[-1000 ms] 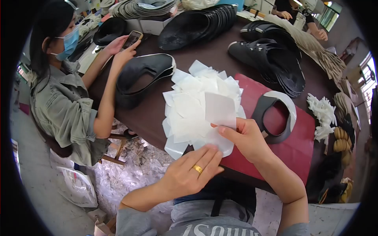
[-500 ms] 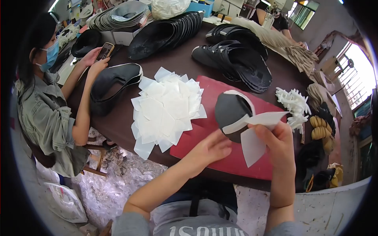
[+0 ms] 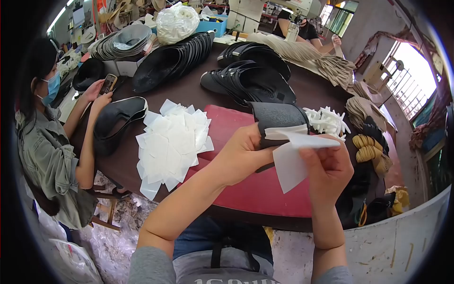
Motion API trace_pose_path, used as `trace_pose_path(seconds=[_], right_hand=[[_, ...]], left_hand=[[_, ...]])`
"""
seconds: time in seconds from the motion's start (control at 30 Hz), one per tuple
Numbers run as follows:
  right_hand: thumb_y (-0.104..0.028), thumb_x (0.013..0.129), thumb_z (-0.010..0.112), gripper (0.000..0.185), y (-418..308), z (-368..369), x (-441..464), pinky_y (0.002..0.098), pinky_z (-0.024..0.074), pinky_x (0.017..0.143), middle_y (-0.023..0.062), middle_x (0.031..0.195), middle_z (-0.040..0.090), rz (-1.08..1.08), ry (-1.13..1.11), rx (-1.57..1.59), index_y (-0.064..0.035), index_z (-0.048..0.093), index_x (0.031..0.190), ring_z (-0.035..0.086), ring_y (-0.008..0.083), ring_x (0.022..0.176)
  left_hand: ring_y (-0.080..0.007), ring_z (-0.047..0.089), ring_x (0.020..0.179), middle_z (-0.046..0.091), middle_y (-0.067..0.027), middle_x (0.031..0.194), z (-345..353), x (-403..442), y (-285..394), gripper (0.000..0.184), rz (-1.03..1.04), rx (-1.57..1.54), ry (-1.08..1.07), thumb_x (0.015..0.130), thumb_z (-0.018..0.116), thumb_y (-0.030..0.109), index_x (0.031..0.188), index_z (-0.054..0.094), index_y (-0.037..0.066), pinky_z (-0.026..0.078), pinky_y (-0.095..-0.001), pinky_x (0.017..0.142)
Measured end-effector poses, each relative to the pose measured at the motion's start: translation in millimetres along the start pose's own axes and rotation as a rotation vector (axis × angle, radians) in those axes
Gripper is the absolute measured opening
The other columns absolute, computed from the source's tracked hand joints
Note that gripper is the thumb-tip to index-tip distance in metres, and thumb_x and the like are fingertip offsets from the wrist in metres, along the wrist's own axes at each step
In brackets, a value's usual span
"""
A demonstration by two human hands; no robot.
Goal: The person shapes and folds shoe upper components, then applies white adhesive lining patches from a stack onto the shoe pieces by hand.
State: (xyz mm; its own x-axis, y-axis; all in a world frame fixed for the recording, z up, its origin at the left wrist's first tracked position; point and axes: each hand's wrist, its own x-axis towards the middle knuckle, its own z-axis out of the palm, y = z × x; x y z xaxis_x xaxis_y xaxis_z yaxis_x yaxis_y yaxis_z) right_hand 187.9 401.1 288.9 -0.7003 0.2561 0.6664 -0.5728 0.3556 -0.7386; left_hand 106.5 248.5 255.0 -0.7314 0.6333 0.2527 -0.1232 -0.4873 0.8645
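My left hand [image 3: 241, 156] is closed around the near edge of a black shoe upper [image 3: 280, 114], thumb below it and fingers partly hidden behind. A pale strip runs along the upper's near edge. My right hand [image 3: 327, 170] pinches a thin white translucent sheet [image 3: 289, 166], which is folded over and hangs down against that pale strip. Whether the sheet is stuck to the upper I cannot tell. Both hands are above a red mat [image 3: 272, 195]. Left of the mat lies a loose pile of white sheets [image 3: 168, 142].
White curled strips [image 3: 326, 120] lie right of the upper. Stacked black shoe uppers [image 3: 172, 61] and more black uppers [image 3: 250, 78] stand at the back. Beige pieces [image 3: 331, 68] line the far right edge. On the left a masked person [image 3: 54, 128] holds a phone [image 3: 109, 83].
My left hand has taken hold of the shoe upper and it is now raised and tilted off the mat. The right hand still pinches the white sheet. The view has shifted.
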Motion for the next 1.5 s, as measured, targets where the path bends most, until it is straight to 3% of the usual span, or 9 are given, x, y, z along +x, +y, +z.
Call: trace_pose_path(seconds=[0.1,0.27,0.77,0.93,1.07,1.1,1.23,1.43,1.5], right_hand=[[0.007,0.077,0.069,0.022,0.1,-2.6,0.2,0.0154,0.0455,0.061,0.0077,0.086,0.068,0.052,0.023,-0.059,0.0031,0.064,0.099,0.058,0.0074,0.068],[0.007,0.075,0.073,0.026,3.4,-4.0,2.7,0.0154,0.0456,0.056,0.0066,0.081,0.068,-0.061,0.053,-0.048,0.0028,0.064,0.099,0.056,0.0068,0.061],[-0.001,0.079,0.073,0.019,-0.9,-0.3,1.0,0.0176,0.0478,0.060,0.0069,0.081,0.068,0.106,0.047,-0.103,0.0025,0.065,0.096,0.057,0.0067,0.064],[0.001,0.074,0.074,0.022,-0.9,-8.2,14.8,0.0198,0.0472,0.059,0.0043,0.077,0.067,-0.128,-0.094,-0.294,0.0015,0.066,0.095,0.056,0.0083,0.060],[0.003,0.065,0.074,0.030,-27.4,-13.9,62.0,0.0219,0.0445,0.059,0.0055,0.080,0.068,-0.451,-0.475,-0.404,-0.0006,0.066,0.093,0.054,0.0132,0.060],[0.003,0.065,0.074,0.030,-30.4,-16.6,68.7,0.0219,0.0445,0.059,0.0055,0.080,0.068,-0.440,-0.465,-0.406,-0.0006,0.066,0.093,0.054,0.0132,0.060],[0.000,0.062,0.074,0.030,-37.4,-25.2,92.0,0.0226,0.0442,0.058,0.0056,0.079,0.067,-0.359,-0.943,-0.446,-0.0035,0.069,0.092,0.053,0.0167,0.058],[-0.003,0.067,0.073,0.020,-30.0,-13.7,82.7,0.0218,0.0443,0.058,0.0045,0.077,0.067,-0.185,-0.870,-0.609,-0.0053,0.070,0.088,0.053,0.0153,0.059],[-0.005,0.072,0.071,0.014,-13.3,-7.9,71.5,0.0210,0.0442,0.058,0.0035,0.075,0.066,-0.077,-0.617,-0.432,-0.0042,0.071,0.086,0.052,0.0137,0.059]], left_hand=[[-0.0106,0.061,0.083,0.068,-0.0050,0.102,-2.9,-0.4,1.4,0.042,0.033,-0.022,-0.013,0.079,0.066,-0.002,0.120,0.059,0.001,0.048,-0.0198,0.073],[-0.0094,0.058,0.080,0.067,-0.0035,0.099,-13.9,2.3,-6.5,0.045,0.021,-0.344,-0.287,0.077,0.068,0.002,0.121,0.059,0.002,0.045,-0.0182,0.068],[-0.0064,0.056,0.075,0.066,-0.0017,0.091,15.9,0.8,-0.4,0.026,-0.010,0.057,0.055,0.088,0.065,0.014,0.111,0.062,0.001,0.042,-0.0169,0.062],[-0.0046,0.053,0.068,0.066,-0.0012,0.082,12.0,-1.0,-4.7,0.017,0.064,0.106,0.120,0.089,0.065,0.013,0.100,0.066,0.000,0.041,-0.0167,0.057],[-0.0046,0.050,0.059,0.063,0.0005,0.072,12.2,-7.5,2.9,0.014,0.099,0.468,0.114,0.089,0.065,0.014,0.090,0.067,0.000,0.039,-0.0183,0.052],[-0.0046,0.050,0.059,0.063,0.0005,0.072,13.8,-9.4,4.9,0.014,0.089,0.470,0.105,0.089,0.065,0.014,0.090,0.067,0.000,0.039,-0.0183,0.052],[-0.0051,0.046,0.055,0.061,0.0011,0.067,18.0,-11.8,17.3,0.016,-0.025,0.568,0.087,0.088,0.067,0.015,0.084,0.067,-0.001,0.037,-0.0199,0.049],[-0.0060,0.050,0.057,0.063,-0.0011,0.069,5.8,-12.3,8.9,0.016,-0.043,0.500,-0.030,0.086,0.069,0.015,0.085,0.066,-0.001,0.040,-0.0198,0.050],[-0.0073,0.054,0.059,0.065,-0.0029,0.071,6.9,-15.6,9.2,0.016,-0.065,0.366,0.067,0.085,0.070,0.015,0.087,0.067,-0.001,0.042,-0.0195,0.052]])
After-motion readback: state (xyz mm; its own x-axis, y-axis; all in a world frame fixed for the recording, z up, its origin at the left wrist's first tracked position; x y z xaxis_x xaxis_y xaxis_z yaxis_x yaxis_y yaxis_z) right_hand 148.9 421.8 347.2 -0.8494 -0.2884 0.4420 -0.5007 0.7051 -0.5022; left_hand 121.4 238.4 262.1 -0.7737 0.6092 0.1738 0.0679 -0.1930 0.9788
